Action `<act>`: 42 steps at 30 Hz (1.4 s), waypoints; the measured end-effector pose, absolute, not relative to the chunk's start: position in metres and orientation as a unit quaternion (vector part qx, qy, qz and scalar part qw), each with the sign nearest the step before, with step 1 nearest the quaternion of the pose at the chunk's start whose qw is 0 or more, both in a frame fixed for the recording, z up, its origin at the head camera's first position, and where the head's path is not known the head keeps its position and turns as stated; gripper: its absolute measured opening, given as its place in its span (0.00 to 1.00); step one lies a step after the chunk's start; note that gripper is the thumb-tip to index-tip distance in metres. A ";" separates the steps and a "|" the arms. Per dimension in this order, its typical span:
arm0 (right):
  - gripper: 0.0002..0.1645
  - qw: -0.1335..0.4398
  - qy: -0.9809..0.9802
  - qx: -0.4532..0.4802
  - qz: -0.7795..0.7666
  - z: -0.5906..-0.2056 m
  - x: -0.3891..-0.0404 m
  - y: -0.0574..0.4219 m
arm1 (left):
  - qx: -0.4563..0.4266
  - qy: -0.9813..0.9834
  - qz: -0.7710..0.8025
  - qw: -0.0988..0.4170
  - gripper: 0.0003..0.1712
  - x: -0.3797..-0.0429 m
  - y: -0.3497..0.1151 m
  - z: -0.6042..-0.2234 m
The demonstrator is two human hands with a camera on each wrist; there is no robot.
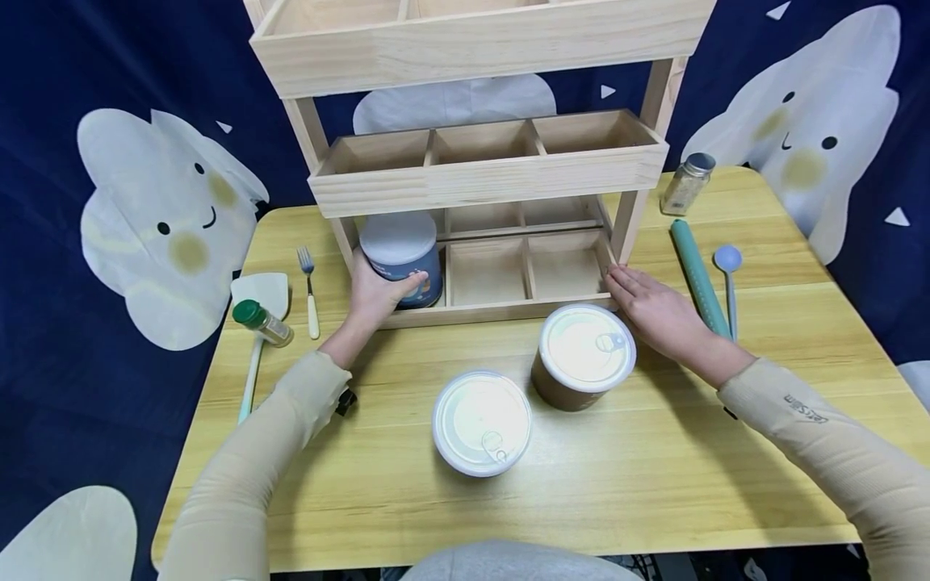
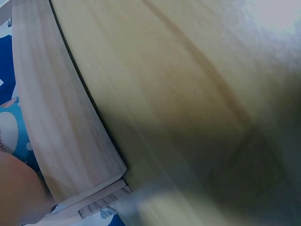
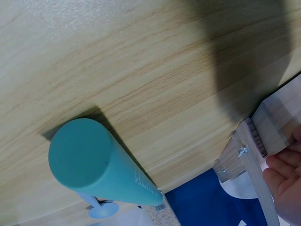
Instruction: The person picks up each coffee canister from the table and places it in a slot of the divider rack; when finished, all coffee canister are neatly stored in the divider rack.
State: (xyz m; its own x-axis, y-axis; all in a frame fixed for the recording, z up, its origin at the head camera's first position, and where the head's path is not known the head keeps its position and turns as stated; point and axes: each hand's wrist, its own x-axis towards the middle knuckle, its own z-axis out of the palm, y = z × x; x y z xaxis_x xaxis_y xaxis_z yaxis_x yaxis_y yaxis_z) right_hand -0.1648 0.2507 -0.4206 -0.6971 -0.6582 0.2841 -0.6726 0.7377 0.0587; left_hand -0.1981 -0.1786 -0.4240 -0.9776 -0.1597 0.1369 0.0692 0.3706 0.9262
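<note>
My left hand (image 1: 374,292) grips a blue can with a white lid (image 1: 401,250), its thumb across the front. The can stands upright in the bottom tier's left compartment of a wooden rack (image 1: 487,179); its lower part is partly hidden. In the left wrist view, a sliver of the can (image 2: 16,134) shows behind the rack's front board (image 2: 70,108). My right hand (image 1: 654,315) touches the rack's lower right corner with fairly straight fingers. Just left of it stands a brown can with a pale lid (image 1: 587,349); another lidded can (image 1: 483,424) stands nearer me.
On the left lie a fork (image 1: 310,294), a spatula (image 1: 261,292) and a green-capped shaker (image 1: 261,323). To the right are a teal rolling pin-like cylinder (image 1: 699,277), a blue spoon (image 1: 729,278) and a glass jar (image 1: 686,184). The rack's upper tiers overhang the bottom one.
</note>
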 end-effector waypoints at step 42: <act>0.27 0.139 -0.925 0.351 0.028 -0.421 -0.164 0.250 | -0.209 -0.816 -0.503 -0.194 0.77 -0.027 -0.152 -0.426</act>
